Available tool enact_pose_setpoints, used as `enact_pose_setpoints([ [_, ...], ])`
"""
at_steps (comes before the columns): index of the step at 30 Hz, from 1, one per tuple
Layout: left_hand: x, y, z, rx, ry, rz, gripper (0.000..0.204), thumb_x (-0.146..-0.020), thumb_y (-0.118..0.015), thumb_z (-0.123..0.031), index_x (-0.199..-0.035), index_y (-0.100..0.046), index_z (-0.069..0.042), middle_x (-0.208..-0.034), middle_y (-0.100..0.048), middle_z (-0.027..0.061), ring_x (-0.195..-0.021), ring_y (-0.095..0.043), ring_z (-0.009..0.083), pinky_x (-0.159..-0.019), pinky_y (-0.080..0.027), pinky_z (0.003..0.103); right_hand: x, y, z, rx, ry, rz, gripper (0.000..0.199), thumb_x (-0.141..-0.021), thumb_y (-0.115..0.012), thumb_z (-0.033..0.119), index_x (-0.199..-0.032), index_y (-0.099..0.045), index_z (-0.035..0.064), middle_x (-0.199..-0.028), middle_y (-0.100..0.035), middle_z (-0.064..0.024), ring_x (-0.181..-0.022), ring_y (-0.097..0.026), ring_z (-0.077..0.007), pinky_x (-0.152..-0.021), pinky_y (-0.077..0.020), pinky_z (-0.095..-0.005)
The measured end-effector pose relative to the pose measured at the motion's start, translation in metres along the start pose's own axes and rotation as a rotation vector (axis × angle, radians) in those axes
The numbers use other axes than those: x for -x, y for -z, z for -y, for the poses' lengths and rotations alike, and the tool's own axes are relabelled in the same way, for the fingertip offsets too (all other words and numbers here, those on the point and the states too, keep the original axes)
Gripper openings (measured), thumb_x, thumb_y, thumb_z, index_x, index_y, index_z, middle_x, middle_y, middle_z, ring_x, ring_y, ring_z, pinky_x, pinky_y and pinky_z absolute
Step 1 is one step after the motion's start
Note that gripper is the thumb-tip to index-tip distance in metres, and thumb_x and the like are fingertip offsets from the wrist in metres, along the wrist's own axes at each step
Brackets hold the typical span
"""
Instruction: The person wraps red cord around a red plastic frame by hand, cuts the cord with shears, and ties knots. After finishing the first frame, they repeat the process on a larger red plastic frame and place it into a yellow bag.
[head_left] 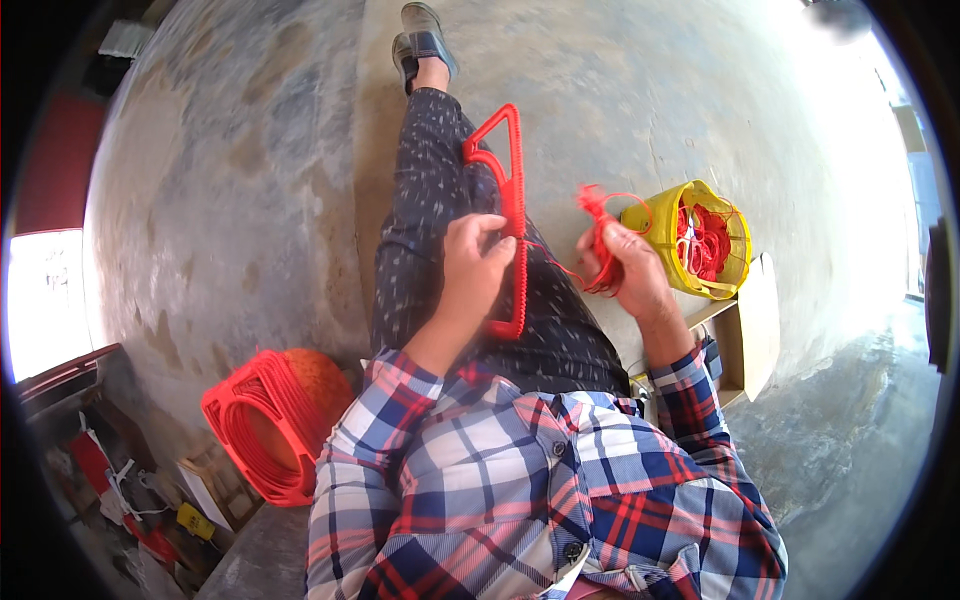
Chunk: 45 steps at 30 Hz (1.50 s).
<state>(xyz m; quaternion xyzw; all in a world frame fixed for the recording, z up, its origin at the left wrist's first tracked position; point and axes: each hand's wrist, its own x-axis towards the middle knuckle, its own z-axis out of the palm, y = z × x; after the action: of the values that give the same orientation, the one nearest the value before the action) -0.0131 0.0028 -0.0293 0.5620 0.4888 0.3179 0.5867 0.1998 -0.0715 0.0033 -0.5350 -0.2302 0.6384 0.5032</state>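
Observation:
My left hand [474, 262] grips the middle of a red plastic frame [516, 190] with a toothed long edge, held above my legs. Its thumb and fingers close on the frame's bar. Off to the right, my right hand [635, 268] is closed around a bundle of red cord [603, 250], with a bunched end sticking up past the fingers. A thin strand of the cord runs from this bundle across to the frame by my left hand.
At my right stands a yellow bucket [662, 240] with red cord inside, beside an open cardboard box [742, 335]. Red frames [262, 425] are stacked by my left elbow, against a round orange-red object [322, 385]. Assorted items and a yellow tag [195, 521] lie at lower left.

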Motion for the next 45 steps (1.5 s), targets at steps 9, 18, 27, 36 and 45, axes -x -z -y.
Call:
enact_pose_setpoints([
  [9,0.004,0.019,-0.070,1.132,0.167,0.356,0.023,-0.093,-0.058,-0.022,-0.107,-0.059,-0.004,-0.089,-0.062,0.0078,-0.084,-0.060,0.0224,-0.084,-0.049,0.040,0.001,-0.041,-0.013,-0.429,-0.110,0.468,0.058,-0.089,-0.058,0.047,-0.120,-0.055,-0.0020,-0.079,-0.061,-0.0062,-0.067,-0.057,-0.0151,-0.058,-0.0442,-0.0265],
  [18,-0.008,0.070,-0.040,-0.242,-0.309,0.234,0.013,-0.081,-0.062,0.002,-0.093,-0.065,-0.003,-0.087,-0.063,0.0041,-0.079,-0.061,0.0171,-0.073,-0.050,0.031,-0.039,0.015,-0.013,-0.347,0.058,0.179,0.024,-0.089,-0.062,0.020,-0.101,-0.067,0.0006,-0.070,-0.055,0.0009,-0.056,-0.044,-0.0079,-0.050,-0.0356,-0.0234],
  [27,-0.008,0.002,-0.002,-0.440,-0.288,-0.056,0.025,-0.071,-0.070,0.001,-0.092,-0.057,-0.001,-0.082,-0.059,0.0108,-0.077,-0.062,0.0299,-0.071,-0.050,0.036,-0.058,-0.023,-0.019,0.519,-0.256,0.370,0.019,-0.089,-0.065,0.019,-0.098,-0.069,0.0028,-0.078,-0.062,0.0022,-0.067,-0.052,-0.0072,-0.058,-0.0439,-0.0221],
  [36,-0.031,0.019,0.006,0.194,0.185,0.214,0.029,-0.077,-0.060,-0.001,-0.105,-0.056,-0.001,-0.104,-0.058,0.0067,-0.094,-0.058,0.0167,-0.084,-0.047,0.031,-0.024,0.026,0.039,-0.550,0.297,0.007,0.011,-0.081,-0.056,0.004,-0.090,-0.061,0.0056,-0.100,-0.062,-0.0080,-0.091,-0.058,-0.0210,-0.083,-0.0466,-0.0348],
  [45,-0.027,0.005,0.010,0.441,0.367,0.339,0.027,-0.090,-0.053,0.004,-0.117,-0.055,0.003,-0.107,-0.063,0.0076,-0.097,-0.061,0.0121,-0.087,-0.048,0.024,-0.016,0.078,0.051,-0.229,0.333,-0.109,0.014,-0.088,-0.054,0.008,-0.102,-0.055,0.0071,-0.073,-0.049,-0.0007,-0.058,-0.043,-0.0072,-0.044,-0.0329,-0.0206],
])
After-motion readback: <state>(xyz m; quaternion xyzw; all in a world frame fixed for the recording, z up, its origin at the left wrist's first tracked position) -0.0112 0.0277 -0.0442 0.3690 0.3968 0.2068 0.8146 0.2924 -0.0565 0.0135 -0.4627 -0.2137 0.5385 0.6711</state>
